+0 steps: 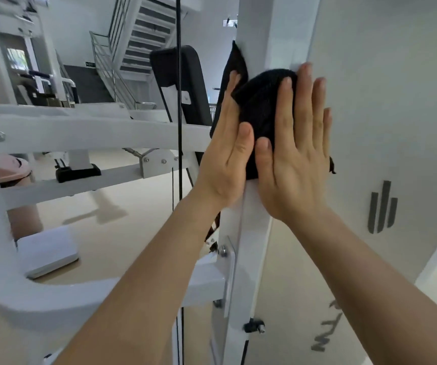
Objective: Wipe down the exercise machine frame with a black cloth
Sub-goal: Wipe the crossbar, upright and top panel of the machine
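From the head camera, both bare forearms reach up and forward to the white upright post (pixel 249 233) of the exercise machine frame. The black cloth (pixel 262 101) is wrapped around the front of this post, pressed between the two hands. The left hand (pixel 225 159) lies flat on the post's left side, fingers straight and together, pointing up, with its thumb resting on the cloth. The right hand (pixel 296 154) is flat too, fingers straight and slightly spread. Its thumb and first finger lie on the cloth, and the outer fingers lie against the pale side panel (pixel 370 114), above a grey logo (pixel 383 206). Neither hand curls around the cloth; both press it with open palms. A black cable (pixel 179 101) hangs just left of the post, in front of a black pad (pixel 185 69), and a staircase (pixel 143 35) stands further back.
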Available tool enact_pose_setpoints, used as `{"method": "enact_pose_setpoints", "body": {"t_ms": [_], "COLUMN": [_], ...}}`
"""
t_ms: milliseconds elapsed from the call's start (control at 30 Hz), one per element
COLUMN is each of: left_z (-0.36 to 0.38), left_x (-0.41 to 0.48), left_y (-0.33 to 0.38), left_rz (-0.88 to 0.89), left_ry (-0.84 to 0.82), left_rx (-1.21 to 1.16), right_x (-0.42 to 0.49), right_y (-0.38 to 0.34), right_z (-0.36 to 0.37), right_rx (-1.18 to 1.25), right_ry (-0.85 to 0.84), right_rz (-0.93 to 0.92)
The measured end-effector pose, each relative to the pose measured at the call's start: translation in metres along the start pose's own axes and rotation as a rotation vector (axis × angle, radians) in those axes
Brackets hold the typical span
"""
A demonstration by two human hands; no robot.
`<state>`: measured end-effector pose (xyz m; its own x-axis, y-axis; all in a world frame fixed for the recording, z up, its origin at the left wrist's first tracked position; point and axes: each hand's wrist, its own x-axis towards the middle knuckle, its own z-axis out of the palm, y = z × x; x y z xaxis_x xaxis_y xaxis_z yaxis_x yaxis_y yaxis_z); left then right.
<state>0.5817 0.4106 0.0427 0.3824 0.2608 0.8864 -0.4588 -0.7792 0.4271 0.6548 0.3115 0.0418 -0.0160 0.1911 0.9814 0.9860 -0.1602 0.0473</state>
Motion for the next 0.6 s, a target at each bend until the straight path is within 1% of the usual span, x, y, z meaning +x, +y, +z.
{"method": "enact_pose_setpoints", "body": {"t_ms": [100, 167, 267, 333, 400, 500, 600], "left_z": [0.011, 0.016, 0.008, 0.001, 0.002, 0.014, 0.021], "left_x": [-0.054, -0.085, -0.073, -0.05, -0.044, -0.084, -0.133], "left_y": [-0.018, -0.027, -0.024, -0.018, -0.017, -0.022, -0.026], "left_rz": [-0.06, -0.105, -0.116, -0.084, -0.056, -0.08, -0.211], "left_ry": [-0.026, -0.051, -0.057, -0.046, -0.04, -0.028, -0.061], "left_rx": [-0.026, -0.027, -0.034, -0.009, -0.009, -0.027, 0.073], "right_x": [-0.058, -0.079, -0.06, -0.039, -0.036, -0.078, -0.135], "right_y": [-0.004, -0.004, 0.001, 0.003, 0.003, 0.0, -0.004], "right_z": [0.005, 0.007, 0.009, 0.01, 0.011, 0.014, 0.016], "right_rx": [-0.021, -0.038, -0.068, -0.059, -0.051, -0.024, -0.025], "right_ry": [-0.058, -0.085, -0.035, 0.017, 0.029, -0.039, -0.128], "right_rz": [0.005, -0.021, -0.06, -0.063, -0.048, -0.016, -0.011]}}
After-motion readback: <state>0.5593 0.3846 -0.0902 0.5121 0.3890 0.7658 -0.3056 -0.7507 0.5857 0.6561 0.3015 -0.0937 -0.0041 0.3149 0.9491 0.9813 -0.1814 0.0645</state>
